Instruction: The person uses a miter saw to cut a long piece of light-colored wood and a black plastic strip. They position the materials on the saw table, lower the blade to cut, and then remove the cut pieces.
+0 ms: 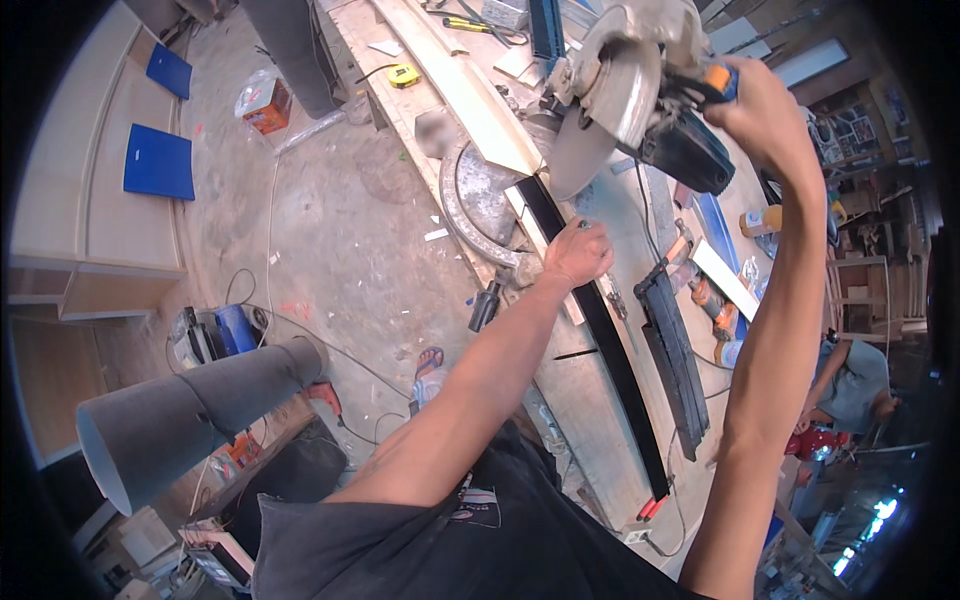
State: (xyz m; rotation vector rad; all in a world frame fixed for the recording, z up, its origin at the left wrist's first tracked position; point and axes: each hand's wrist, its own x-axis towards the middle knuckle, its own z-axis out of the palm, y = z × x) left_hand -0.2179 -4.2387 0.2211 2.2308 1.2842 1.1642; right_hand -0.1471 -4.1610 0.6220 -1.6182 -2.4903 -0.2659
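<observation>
My right hand (752, 112) is wrapped round the handle of a miter saw (690, 160), whose head is raised. Its round blade (585, 152) hangs above the far end of a long black strip (618, 375). My left hand (580, 252) is closed over that strip, just on the near side of the blade, and presses it down. Alongside the strip lies a narrow pale wood piece (530, 225), partly under my left hand. The strip runs from the saw's round metal base (452, 190) down the bench toward me. My left fingertips are hidden.
A long pale board (470, 90) and a yellow tape measure (403, 76) lie farther along the bench. Dark lengths (672, 360), a hammer (680, 245) and red-handled pliers (652, 507) lie to the right. A grey roll (190, 415) is at left; another person (850, 385) is at far right.
</observation>
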